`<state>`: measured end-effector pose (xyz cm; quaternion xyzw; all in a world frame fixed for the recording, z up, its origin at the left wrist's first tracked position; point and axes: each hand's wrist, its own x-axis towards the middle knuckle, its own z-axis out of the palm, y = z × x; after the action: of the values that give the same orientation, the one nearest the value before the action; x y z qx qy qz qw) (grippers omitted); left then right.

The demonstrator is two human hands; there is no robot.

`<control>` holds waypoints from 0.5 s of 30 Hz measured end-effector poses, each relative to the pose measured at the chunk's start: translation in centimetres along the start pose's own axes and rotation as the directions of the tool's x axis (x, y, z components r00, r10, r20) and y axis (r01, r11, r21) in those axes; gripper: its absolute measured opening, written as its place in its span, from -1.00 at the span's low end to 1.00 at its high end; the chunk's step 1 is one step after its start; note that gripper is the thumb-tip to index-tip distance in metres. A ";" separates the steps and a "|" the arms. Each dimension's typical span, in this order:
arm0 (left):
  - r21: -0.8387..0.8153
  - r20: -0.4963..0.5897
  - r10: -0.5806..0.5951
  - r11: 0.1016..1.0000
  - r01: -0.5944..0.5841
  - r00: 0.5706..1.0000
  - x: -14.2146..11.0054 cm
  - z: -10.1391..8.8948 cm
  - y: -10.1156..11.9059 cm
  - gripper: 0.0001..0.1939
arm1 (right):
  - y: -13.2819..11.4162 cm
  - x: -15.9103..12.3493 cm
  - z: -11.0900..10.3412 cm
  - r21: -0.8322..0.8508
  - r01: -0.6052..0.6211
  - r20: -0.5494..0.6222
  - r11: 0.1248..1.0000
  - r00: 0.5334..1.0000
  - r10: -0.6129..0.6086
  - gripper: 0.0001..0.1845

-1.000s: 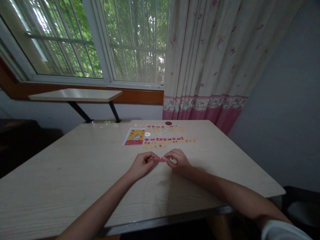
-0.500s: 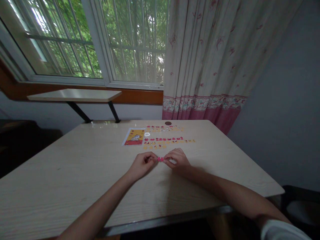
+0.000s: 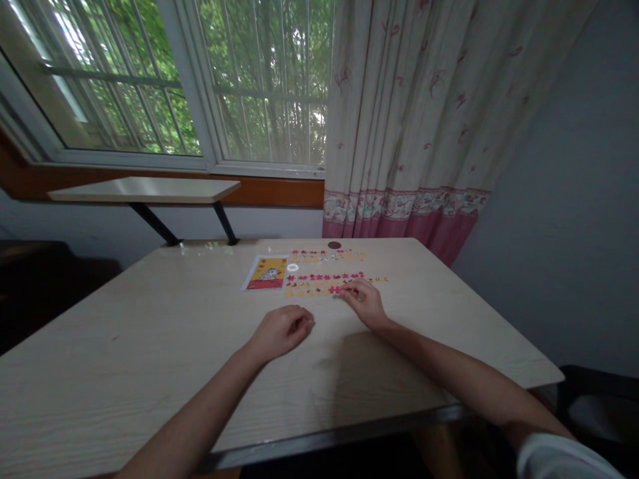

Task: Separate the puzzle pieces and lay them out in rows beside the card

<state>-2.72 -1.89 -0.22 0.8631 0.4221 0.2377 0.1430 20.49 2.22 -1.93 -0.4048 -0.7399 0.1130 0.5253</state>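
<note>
Between the fingertips of my right hand (image 3: 364, 301) is a pinkish-red puzzle piece (image 3: 334, 290), held over the near edge of the laid-out rows. Whether it is one piece or two joined is too small to tell. My left hand (image 3: 283, 331) rests on the table nearer to me, fingers curled in, with nothing showing in them. Several red puzzle pieces (image 3: 324, 277) form a row beyond my right hand, with yellow pieces (image 3: 309, 293) in rows beside them. A picture card (image 3: 267, 273) with a white animal on yellow and red lies left of the rows.
The pale wooden table (image 3: 150, 346) carries another group of small pieces (image 3: 319, 255) farther back. A dark round disc (image 3: 334, 245) is at the far edge. A raised shelf (image 3: 150, 190) on black legs stands back left, beside the window and curtain (image 3: 399, 133).
My right hand has moved forward, away from me, carrying the red piece from between both hands to the nearest row. My left hand has let go of it and stays almost in place.
</note>
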 end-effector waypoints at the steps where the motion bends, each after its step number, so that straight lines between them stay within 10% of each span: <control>1: 0.013 0.001 0.003 1.000 -0.003 1.000 0.0 0.0 0.0 -0.77 | 0.0 0.0 0.0 0.003 -0.001 0.007 1.000 1.000 0.001 -0.84; 15: 0.068 0.006 0.023 0.997 -0.023 1.000 0.1 -0.2 0.2 -0.76 | 0.0 0.0 0.1 -0.025 -0.008 0.028 1.000 1.000 0.008 -0.82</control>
<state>-2.63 -1.91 0.04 0.8729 0.4195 0.2225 0.1120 20.43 2.24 -1.95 -0.4126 -0.7469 0.1116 0.5094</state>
